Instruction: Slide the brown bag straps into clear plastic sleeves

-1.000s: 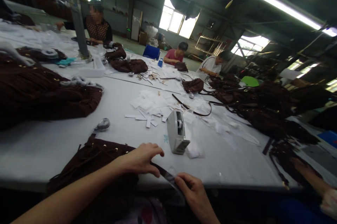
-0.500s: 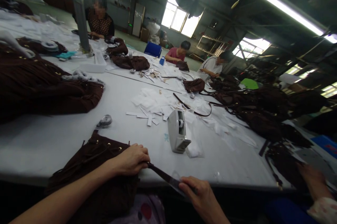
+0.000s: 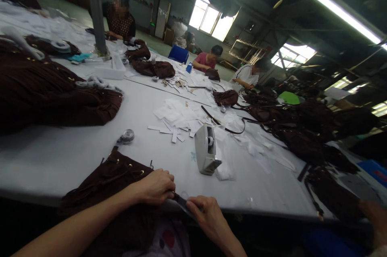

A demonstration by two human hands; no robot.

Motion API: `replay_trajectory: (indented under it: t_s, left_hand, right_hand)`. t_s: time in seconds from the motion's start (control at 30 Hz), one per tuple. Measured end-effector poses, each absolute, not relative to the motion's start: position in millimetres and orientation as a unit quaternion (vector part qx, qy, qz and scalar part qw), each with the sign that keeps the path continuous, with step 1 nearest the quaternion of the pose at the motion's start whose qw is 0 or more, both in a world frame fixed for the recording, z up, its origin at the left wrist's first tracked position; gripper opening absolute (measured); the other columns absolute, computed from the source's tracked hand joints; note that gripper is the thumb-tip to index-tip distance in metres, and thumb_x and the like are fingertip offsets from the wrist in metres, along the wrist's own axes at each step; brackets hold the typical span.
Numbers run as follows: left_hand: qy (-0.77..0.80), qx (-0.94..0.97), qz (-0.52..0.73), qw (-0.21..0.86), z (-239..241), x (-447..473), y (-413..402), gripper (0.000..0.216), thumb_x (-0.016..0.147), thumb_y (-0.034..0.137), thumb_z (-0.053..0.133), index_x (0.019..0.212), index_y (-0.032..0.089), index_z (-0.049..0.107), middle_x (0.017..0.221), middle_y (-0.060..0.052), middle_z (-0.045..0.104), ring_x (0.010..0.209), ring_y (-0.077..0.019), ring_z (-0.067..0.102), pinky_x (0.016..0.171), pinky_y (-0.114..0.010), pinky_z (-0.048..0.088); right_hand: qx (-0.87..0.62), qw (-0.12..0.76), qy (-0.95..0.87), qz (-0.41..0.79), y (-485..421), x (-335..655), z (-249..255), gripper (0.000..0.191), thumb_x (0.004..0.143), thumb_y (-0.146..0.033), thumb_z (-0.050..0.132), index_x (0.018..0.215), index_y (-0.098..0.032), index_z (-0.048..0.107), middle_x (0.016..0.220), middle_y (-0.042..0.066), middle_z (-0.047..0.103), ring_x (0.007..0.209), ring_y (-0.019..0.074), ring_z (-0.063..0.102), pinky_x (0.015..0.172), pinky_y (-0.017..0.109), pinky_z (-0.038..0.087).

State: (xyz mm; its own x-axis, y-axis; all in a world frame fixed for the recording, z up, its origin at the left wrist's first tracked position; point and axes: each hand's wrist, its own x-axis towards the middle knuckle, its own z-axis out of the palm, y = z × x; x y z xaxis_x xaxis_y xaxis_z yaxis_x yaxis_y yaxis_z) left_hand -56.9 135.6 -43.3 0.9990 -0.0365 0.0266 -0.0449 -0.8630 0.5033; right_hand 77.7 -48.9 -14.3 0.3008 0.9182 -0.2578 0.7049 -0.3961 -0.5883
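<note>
Both hands grip a dark strap (image 3: pixel 179 200) at the table (image 3: pixel 60 156) edge: left hand (image 3: pixel 157 186) beside the brown fringed bag (image 3: pixel 111 180), right hand (image 3: pixel 204 212) just right of it.

dark brown bag (image 3: pixel 117 184), grey tape dispenser (image 3: pixel 206 150), white table (image 3: pixel 60 156)

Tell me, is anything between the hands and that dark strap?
No. Both hands already pinch the strap at the table edge: the left hand beside the brown bag, the right hand close by. Nothing visible sits between them.
</note>
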Motion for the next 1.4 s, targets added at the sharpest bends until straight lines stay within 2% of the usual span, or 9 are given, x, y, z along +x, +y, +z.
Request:
replay_trajectory:
  t_s: [0.37, 0.47, 0.57, 0.77, 0.9, 1.03, 1.2, 1.3, 1.4]
  left_hand:
    - [-0.019, 0.950, 0.007, 0.311, -51.7, -56.7, 140.0, 0.013, 0.080, 0.024, 0.056, 0.075, 0.019, 0.067, 0.082, -0.007, 0.068, 0.080, -0.0246, 0.062, 0.075, -0.035, 0.045]
    - [-0.017, 0.938, 0.006, 0.347, -51.1, -58.6, 145.1, 0.014, 0.077, 0.022, 0.057, 0.087, 0.019, 0.067, 0.087, -0.006, 0.069, 0.082, -0.0222, 0.063, 0.075, -0.031, 0.046]
    - [-0.006, 0.909, -0.003, 0.417, -49.2, -60.0, 150.0, 0.047, 0.071, 0.014, 0.057, 0.117, 0.021, 0.057, 0.093, -0.003, 0.069, 0.085, -0.0191, 0.063, 0.076, -0.027, 0.047]
    - [-0.010, 0.893, -0.023, 0.450, -50.4, -58.7, 153.5, 0.030, 0.071, 0.013, 0.052, 0.096, 0.021, 0.067, 0.096, -0.005, 0.070, 0.088, -0.0212, 0.063, 0.078, -0.029, 0.048]
    - [0.018, 0.874, -0.036, 0.485, -50.7, -60.6, 154.9, 0.048, 0.068, 0.012, 0.055, 0.115, 0.022, 0.059, 0.100, -0.004, 0.069, 0.083, -0.0185, 0.064, 0.070, -0.025, 0.048]
    - [0.026, 0.894, -0.011, 0.448, -52.8, -59.6, 149.0, 0.034, 0.074, 0.032, 0.065, 0.106, 0.021, 0.064, 0.092, -0.004, 0.070, 0.079, -0.0197, 0.063, 0.070, -0.026, 0.046]
    - [0.023, 0.917, 0.008, 0.398, -56.1, -55.7, 138.9, 0.022, 0.086, 0.034, 0.052, 0.078, 0.018, 0.066, 0.083, -0.006, 0.068, 0.080, -0.0202, 0.062, 0.073, -0.028, 0.044]
    - [0.013, 0.916, 0.012, 0.402, -55.8, -55.6, 138.2, 0.026, 0.089, 0.035, 0.049, 0.074, 0.018, 0.062, 0.080, -0.005, 0.066, 0.078, -0.0187, 0.061, 0.074, -0.028, 0.043]
    - [0.006, 0.900, 0.025, 0.436, -57.5, -57.0, 139.7, 0.028, 0.092, 0.036, 0.046, 0.076, 0.019, 0.061, 0.084, -0.004, 0.066, 0.080, -0.0170, 0.060, 0.077, -0.027, 0.043]
  right_hand:
    - [-0.788, 0.219, -0.478, 0.320, -25.3, 64.3, -24.0, 0.034, 0.081, -0.029, 0.050, 0.053, -0.017, 0.034, 0.055, -0.006, 0.023, 0.055, 0.0081, 0.025, 0.050, 0.024, 0.017]
    - [-0.784, 0.247, -0.472, 0.317, -21.8, 62.7, -24.0, 0.030, 0.080, -0.028, 0.051, 0.053, -0.017, 0.043, 0.055, -0.005, 0.028, 0.055, 0.0088, 0.029, 0.051, 0.023, 0.020]
    - [-0.783, 0.263, -0.468, 0.314, -22.7, 64.9, -24.1, 0.029, 0.081, -0.029, 0.050, 0.056, -0.016, 0.051, 0.056, -0.005, 0.033, 0.057, 0.0099, 0.034, 0.052, 0.022, 0.023]
    - [-0.783, 0.267, -0.464, 0.315, -22.9, 63.6, -29.7, 0.039, 0.087, -0.036, 0.045, 0.055, -0.015, 0.052, 0.057, -0.004, 0.032, 0.056, 0.0091, 0.034, 0.051, 0.021, 0.023]
    - [-0.795, 0.264, -0.469, 0.281, -16.5, 54.9, -35.4, 0.038, 0.087, -0.037, 0.047, 0.057, -0.015, 0.055, 0.054, -0.003, 0.040, 0.056, 0.0104, 0.039, 0.051, 0.022, 0.025]
    - [-0.802, 0.271, -0.466, 0.257, -12.8, 52.0, -37.6, 0.038, 0.088, -0.036, 0.046, 0.062, -0.016, 0.065, 0.056, -0.001, 0.056, 0.058, 0.0139, 0.052, 0.055, 0.023, 0.033]
    - [-0.829, 0.421, -0.319, 0.180, -36.5, 65.8, -38.7, 0.036, 0.083, -0.048, 0.056, 0.087, -0.016, 0.073, 0.089, 0.009, 0.072, 0.082, 0.0225, 0.063, 0.071, 0.029, 0.045]
    - [-0.811, 0.509, -0.141, 0.251, -65.3, 57.0, -53.5, 0.058, 0.074, -0.069, 0.056, 0.070, -0.013, 0.070, 0.064, 0.008, 0.068, 0.057, 0.0162, 0.058, 0.053, 0.025, 0.042]
    - [-0.659, 0.587, 0.066, 0.466, -80.4, 25.6, -77.1, 0.068, 0.062, -0.077, 0.060, 0.071, -0.010, 0.069, 0.057, 0.006, 0.065, 0.046, 0.0102, 0.052, 0.043, 0.020, 0.036]
